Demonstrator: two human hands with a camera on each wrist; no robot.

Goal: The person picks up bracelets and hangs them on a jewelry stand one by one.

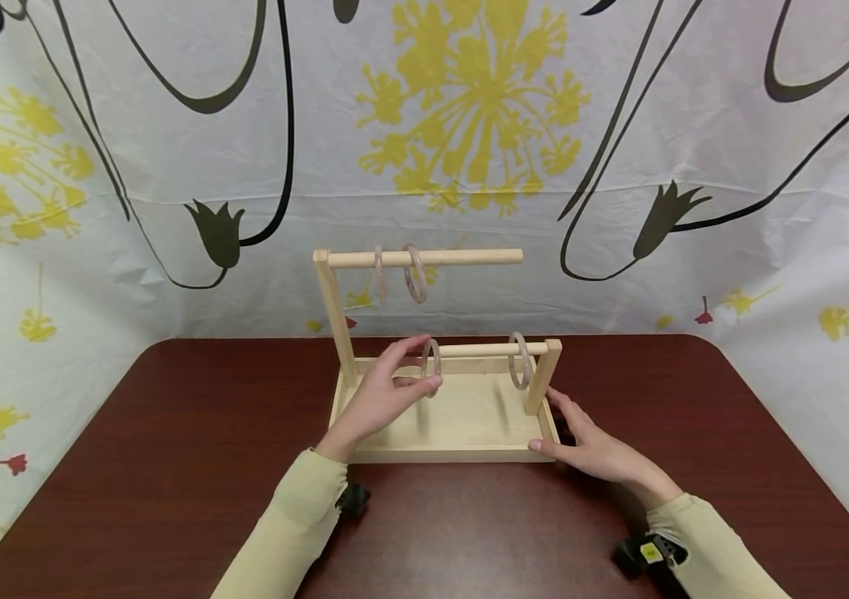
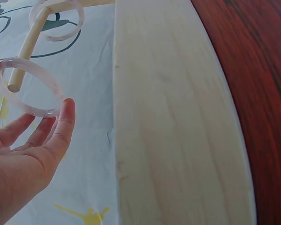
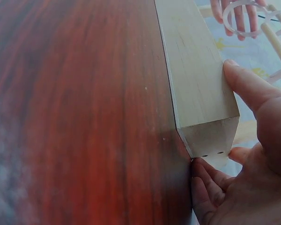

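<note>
A pale pink, translucent bangle [image 1: 435,366] is pinched between the thumb and fingers of my left hand [image 1: 387,395]. It stands upright at the free left end of the lower rod [image 1: 480,350] of a wooden bangle stand [image 1: 454,456]. The left wrist view shows the rod's tip within the bangle's outline; whether it passes through, I cannot tell. Another bangle [image 1: 520,362] hangs on that rod near the right post. Two more bangles [image 1: 416,274] hang from the upper rod [image 1: 469,257]. My right hand [image 1: 596,445] grips the stand's front right corner, thumb on the front rim, fingers at the side.
The stand is on a dark reddish-brown table [image 1: 170,466]. Its tall left post [image 1: 336,316] and short right post [image 1: 544,378] rise from a shallow tray. Behind hangs a white cloth [image 1: 304,150] with yellow and dark floral prints.
</note>
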